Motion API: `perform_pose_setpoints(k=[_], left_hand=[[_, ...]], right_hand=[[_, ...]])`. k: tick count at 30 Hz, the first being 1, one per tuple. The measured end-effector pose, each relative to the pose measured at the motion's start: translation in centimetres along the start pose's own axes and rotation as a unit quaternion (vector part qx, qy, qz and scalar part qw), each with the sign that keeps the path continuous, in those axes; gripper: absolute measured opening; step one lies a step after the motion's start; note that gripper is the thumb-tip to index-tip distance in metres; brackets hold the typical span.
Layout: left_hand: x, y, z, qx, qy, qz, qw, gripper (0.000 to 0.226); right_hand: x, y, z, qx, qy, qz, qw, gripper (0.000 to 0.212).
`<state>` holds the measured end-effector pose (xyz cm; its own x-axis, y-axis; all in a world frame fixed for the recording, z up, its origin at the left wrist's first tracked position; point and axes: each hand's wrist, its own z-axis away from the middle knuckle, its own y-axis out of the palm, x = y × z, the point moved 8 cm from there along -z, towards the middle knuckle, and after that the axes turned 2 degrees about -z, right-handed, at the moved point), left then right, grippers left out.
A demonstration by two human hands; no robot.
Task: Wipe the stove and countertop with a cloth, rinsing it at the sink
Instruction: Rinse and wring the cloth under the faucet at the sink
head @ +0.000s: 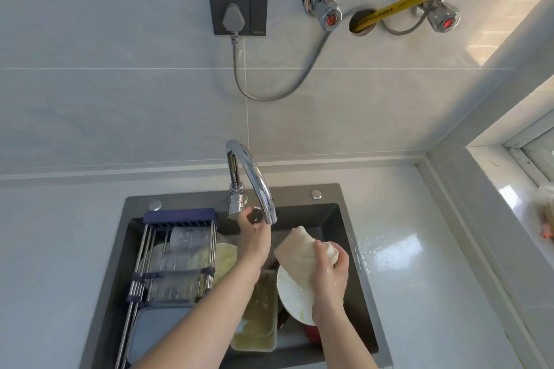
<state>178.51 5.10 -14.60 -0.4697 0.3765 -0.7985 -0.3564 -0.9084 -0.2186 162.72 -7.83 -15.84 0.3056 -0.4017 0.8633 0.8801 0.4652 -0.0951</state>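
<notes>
Left hand (254,238) is reaching up to the faucet (254,177) at the sink's (344,219) back edge, fingers curling round the handle (255,215) just behind the spout tip. Can't tell whether water's running; no stream is showing. Right hand (328,271) is gripping the cloth (295,247), fingers wrapped tight round the bunched end, w/ the rest sticking up-left, just right of the spout tip, above the basin's middle. Hand's looking wet.

Judging the step: rinse stage, tap being worked, wiping to go on after.

Risks from here: basin's crowded. A white plate (292,293) is leaning right under the cloth hand, a tray of murky water (259,317) beside it, a rack w/ glassware (177,260) across the left side. Opening the tap too hard, and spray off the plate is likely hitting the surface (419,263) by the sink's right edge, which is already showing droplets. Dipping the cloth too low and it's picking up that dirty water. Knocking the plate w/ the wrist could send it sliding.
</notes>
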Motion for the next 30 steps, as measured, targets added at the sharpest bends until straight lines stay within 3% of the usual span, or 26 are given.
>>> perform_pose_setpoints(k=[2,4,6,8,11,13,15,17,19,21,24,27,30], left_hand=[[2.6,1.1,2.7,0.018,-0.058,0.051,0.997,0.070],[5.3,2.5,5.2,0.100,-0.146,0.078,0.981,0.088],[7.0,3.7,6.1,0.197,-0.218,0.164,0.942,0.089],[7.0,3.8,5.8,0.238,-0.227,0.224,0.917,0.080],[6.9,2.7,4.7,0.217,-0.227,0.273,0.909,0.060],[6.9,1.0,3.6,0.170,-0.220,0.280,0.919,0.059],[7.2,-0.2,2.8,0.147,-0.207,0.255,0.933,0.066],[6.6,-1.2,3.1,0.160,-0.175,0.241,0.941,0.049],[5.7,-1.8,3.6,0.212,-0.152,0.252,0.932,0.047],[4.2,-2.4,4.7,0.300,-0.143,0.258,0.907,0.047],[3.1,-3.5,5.9,0.416,-0.133,0.194,0.878,0.032],[3.3,-4.4,6.3,0.492,-0.134,0.095,0.855,0.034],[3.0,-5.5,6.4,0.537,-0.125,0.024,0.834,0.034]], right_hand=[[0.3,0.4,0.7,0.009,-0.036,-0.023,0.999,0.041],[0.7,1.1,1.9,0.029,-0.079,-0.022,0.996,0.041],[1.2,1.9,2.8,0.060,-0.138,0.015,0.988,0.044],[1.4,2.6,3.7,0.099,-0.183,0.063,0.976,0.045],[2.1,3.4,5.8,0.150,-0.260,0.121,0.946,0.035],[2.5,3.5,7.4,0.184,-0.302,0.170,0.920,0.024],[2.0,2.8,7.8,0.210,-0.296,0.210,0.908,0.015],[1.4,1.5,7.2,0.193,-0.299,0.282,0.891,0.012],[2.1,0.9,6.1,0.136,-0.351,0.389,0.841,0.030],[2.9,2.0,5.6,0.090,-0.418,0.507,0.748,0.069],[4.4,5.3,6.8,0.112,-0.488,0.562,0.659,0.104],[4.8,7.3,7.7,0.152,-0.550,0.532,0.625,0.106],[5.3,9.0,8.5,0.204,-0.581,0.483,0.622,0.103]])
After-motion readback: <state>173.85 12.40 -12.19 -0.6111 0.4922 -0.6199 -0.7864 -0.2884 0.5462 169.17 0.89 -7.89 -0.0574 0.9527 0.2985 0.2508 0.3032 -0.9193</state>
